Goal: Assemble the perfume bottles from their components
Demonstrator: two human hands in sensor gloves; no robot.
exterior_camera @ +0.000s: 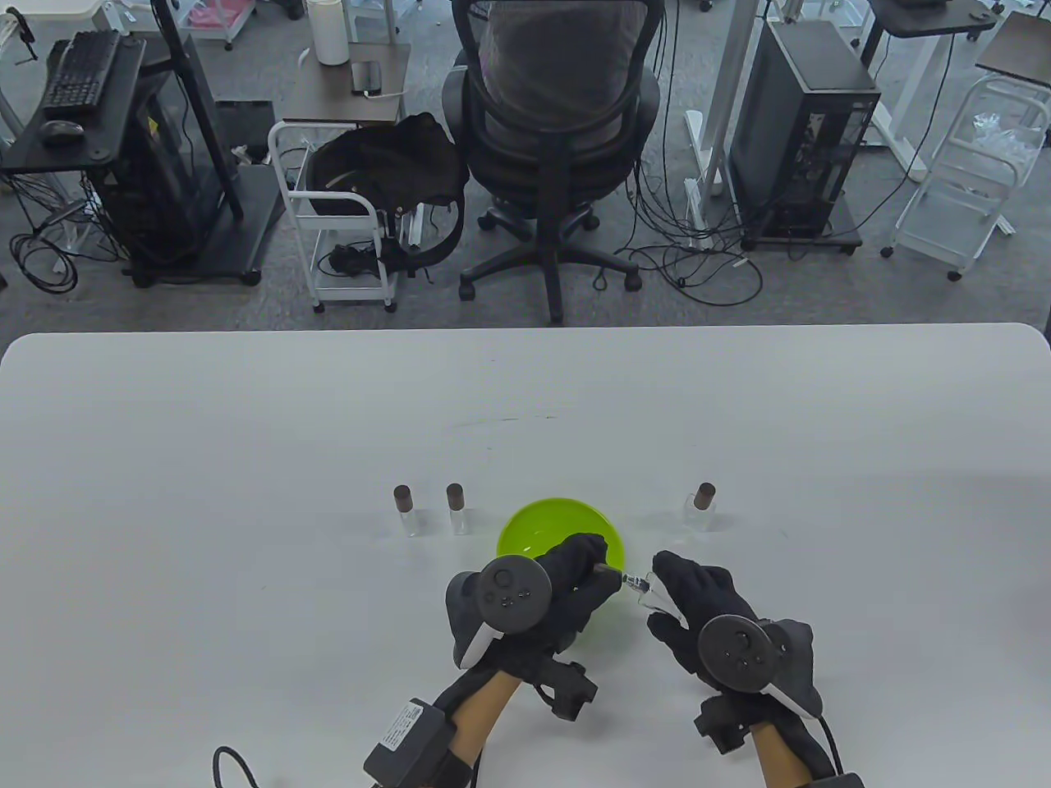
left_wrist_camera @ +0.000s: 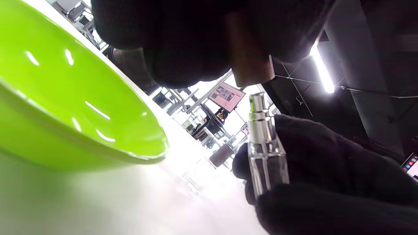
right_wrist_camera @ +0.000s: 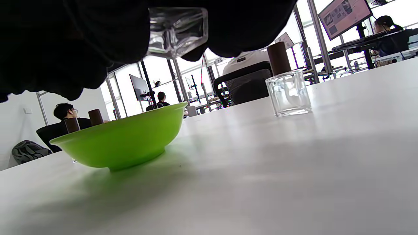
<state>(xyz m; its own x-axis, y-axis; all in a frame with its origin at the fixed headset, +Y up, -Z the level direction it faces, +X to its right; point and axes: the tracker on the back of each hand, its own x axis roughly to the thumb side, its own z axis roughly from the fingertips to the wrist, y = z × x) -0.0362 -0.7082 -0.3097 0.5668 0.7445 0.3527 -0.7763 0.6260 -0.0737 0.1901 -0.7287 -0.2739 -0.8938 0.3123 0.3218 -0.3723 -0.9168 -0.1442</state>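
My right hand (exterior_camera: 681,587) grips a clear glass perfume bottle (left_wrist_camera: 266,156) with a silver spray nozzle, lifted off the table; its base shows in the right wrist view (right_wrist_camera: 176,31). My left hand (exterior_camera: 579,574) pinches a brown cap (left_wrist_camera: 249,60) just off the nozzle tip, not touching it. Both hands meet at the right rim of the green bowl (exterior_camera: 534,525). Three capped bottles stand on the table: two left of the bowl (exterior_camera: 405,510) (exterior_camera: 457,509) and one to its right (exterior_camera: 702,506).
The white table (exterior_camera: 246,492) stretches wide around the bowl. The right capped bottle stands close behind my right hand (right_wrist_camera: 287,91). Beyond the far edge are an office chair (exterior_camera: 558,148), carts and computer towers.
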